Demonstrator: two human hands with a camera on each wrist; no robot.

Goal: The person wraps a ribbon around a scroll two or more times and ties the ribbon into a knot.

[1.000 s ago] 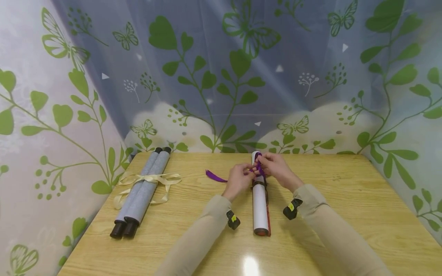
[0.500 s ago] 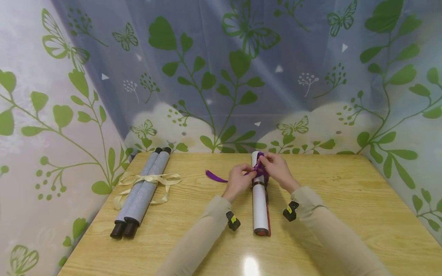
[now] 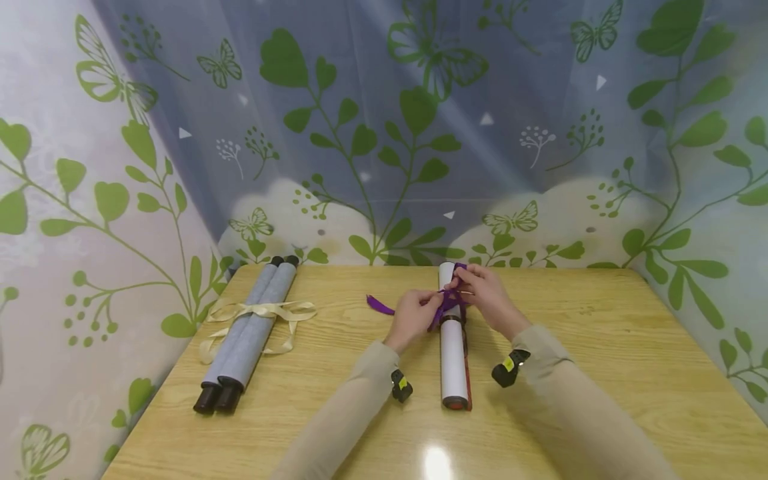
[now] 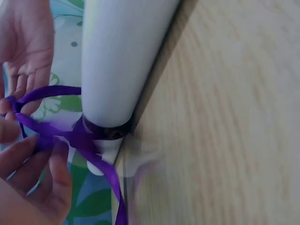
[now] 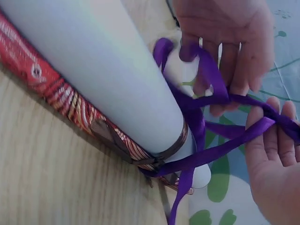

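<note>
A white roll [image 3: 453, 363] lies lengthwise on the table, with a red patterned piece [image 5: 65, 93] along its right side. A dark brown band [image 5: 176, 145] goes round both, and beyond it a purple ribbon [image 4: 110, 176] is looped and crossed. My left hand [image 3: 413, 319] pinches the ribbon between thumb and fingers at the roll's left side. From the right, my right hand [image 3: 489, 303] holds another part of it with bent fingers. Loops stand out between the two hands in the right wrist view. The fingers partly hide the crossing.
Two grey rolls [image 3: 264, 327] with black ends lie side by side on the left, tied with a cream ribbon [image 3: 288, 310]. The wooden table [image 3: 576, 333] meets a leaf-patterned curtain [image 3: 336, 167] at the back and sides.
Both hands stay over the roll while their fingers work the purple ribbon. Its left tail has drawn slightly rightward, and a strand now shows below the left fingertips.
</note>
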